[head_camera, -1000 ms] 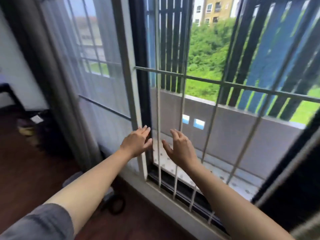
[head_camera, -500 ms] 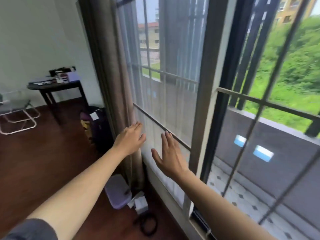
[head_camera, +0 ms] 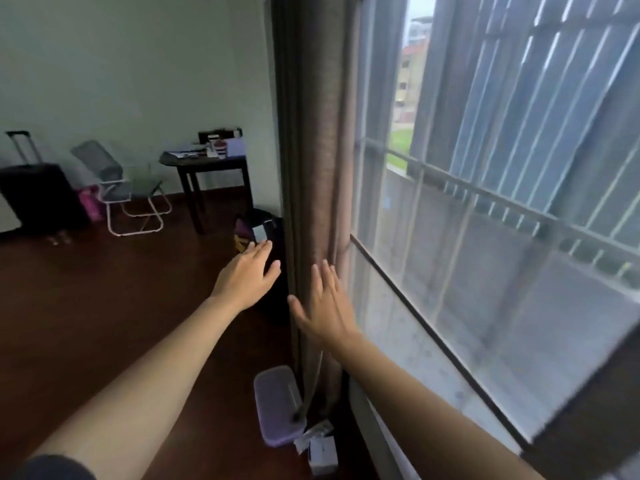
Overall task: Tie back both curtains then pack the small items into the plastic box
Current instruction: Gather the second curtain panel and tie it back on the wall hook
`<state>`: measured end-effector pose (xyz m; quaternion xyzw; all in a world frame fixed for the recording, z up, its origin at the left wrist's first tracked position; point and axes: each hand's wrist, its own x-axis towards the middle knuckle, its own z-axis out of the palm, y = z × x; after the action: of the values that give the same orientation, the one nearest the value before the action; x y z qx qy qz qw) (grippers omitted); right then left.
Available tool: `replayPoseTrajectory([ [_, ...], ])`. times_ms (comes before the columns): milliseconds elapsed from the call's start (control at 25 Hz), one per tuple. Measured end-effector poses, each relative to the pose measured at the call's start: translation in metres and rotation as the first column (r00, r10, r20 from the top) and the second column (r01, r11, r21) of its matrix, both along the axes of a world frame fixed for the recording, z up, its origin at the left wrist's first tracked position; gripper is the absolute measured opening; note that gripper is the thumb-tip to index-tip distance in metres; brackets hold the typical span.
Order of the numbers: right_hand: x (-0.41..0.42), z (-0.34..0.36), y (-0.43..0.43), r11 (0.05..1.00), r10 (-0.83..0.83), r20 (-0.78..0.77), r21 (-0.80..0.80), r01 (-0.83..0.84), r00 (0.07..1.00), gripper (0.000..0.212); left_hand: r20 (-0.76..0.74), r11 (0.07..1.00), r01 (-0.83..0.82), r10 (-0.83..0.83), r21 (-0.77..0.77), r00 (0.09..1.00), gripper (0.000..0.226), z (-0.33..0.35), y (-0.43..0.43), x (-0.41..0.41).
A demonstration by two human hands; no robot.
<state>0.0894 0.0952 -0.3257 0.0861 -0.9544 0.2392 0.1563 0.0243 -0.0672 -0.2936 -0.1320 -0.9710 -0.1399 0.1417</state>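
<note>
A brown curtain point(head_camera: 320, 150) hangs gathered in a vertical bunch at the left edge of the window, with a sheer curtain point(head_camera: 485, 202) spread over the glass to its right. My left hand point(head_camera: 247, 275) is stretched out just left of the brown curtain, fingers straight, holding nothing. My right hand point(head_camera: 325, 306) is held flat in front of the curtain's lower part, fingers spread; whether it touches the fabric is unclear. A plastic box with a purple lid point(head_camera: 277, 405) lies on the floor below, beside small white items point(head_camera: 320, 448).
A dark bag point(head_camera: 263, 226) stands on the wooden floor behind the curtain. A dark table point(head_camera: 204, 161) with clutter stands by the wall, with a folding chair point(head_camera: 128, 188) and a black suitcase point(head_camera: 38, 195) to its left. Window bars point(head_camera: 519, 199) fill the right.
The view has swung left from the barred window to the gathered brown curtain. Both hands stayed stretched out and open and now flank the curtain.
</note>
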Motion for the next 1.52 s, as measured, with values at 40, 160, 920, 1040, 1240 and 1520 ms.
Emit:
replayPoseTrajectory([
  [40, -0.018, 0.0, -0.011, 1.0, 0.009, -0.002, 0.004, -0.009, 1.0, 0.075, -0.002, 1.0, -0.028, 0.028, 0.006, 1.0, 0.055, 0.0, -0.012, -0.014],
  [160, -0.069, 0.002, -0.047, 1.0, 0.017, -0.048, -0.018, -0.017, 0.999, 0.075, -0.004, 0.998, -0.055, 0.055, 0.014, 0.998, 0.055, 0.002, -0.044, -0.055],
  [920, -0.366, 0.064, -0.217, 0.841, -0.496, -0.147, -0.326, 0.431, 0.856, 0.063, -0.118, 0.88, 0.434, -0.418, 0.194, 0.901, 0.056, 0.085, -0.165, -0.383],
  [1040, -0.417, 0.091, -0.199, 0.793, -0.565, -0.274, -0.439, 0.421, 0.778, 0.054, -0.194, 0.761, 0.536, -0.501, 0.364, 0.843, 0.06, 0.107, -0.139, -0.437],
  [1240, -0.469, 0.158, -0.181, 0.787, -0.603, -0.471, -0.479, 0.387, 0.644, 0.049, -0.344, 0.588, 0.644, -0.549, 0.49, 0.762, 0.063, 0.166, -0.094, -0.504],
  [1520, -0.51, 0.21, -0.154, 0.709, -0.696, -0.602, -0.488, 0.509, 0.391, 0.066, -0.41, 0.191, 0.675, -0.667, 0.712, 0.622, 0.071, 0.232, -0.024, -0.557],
])
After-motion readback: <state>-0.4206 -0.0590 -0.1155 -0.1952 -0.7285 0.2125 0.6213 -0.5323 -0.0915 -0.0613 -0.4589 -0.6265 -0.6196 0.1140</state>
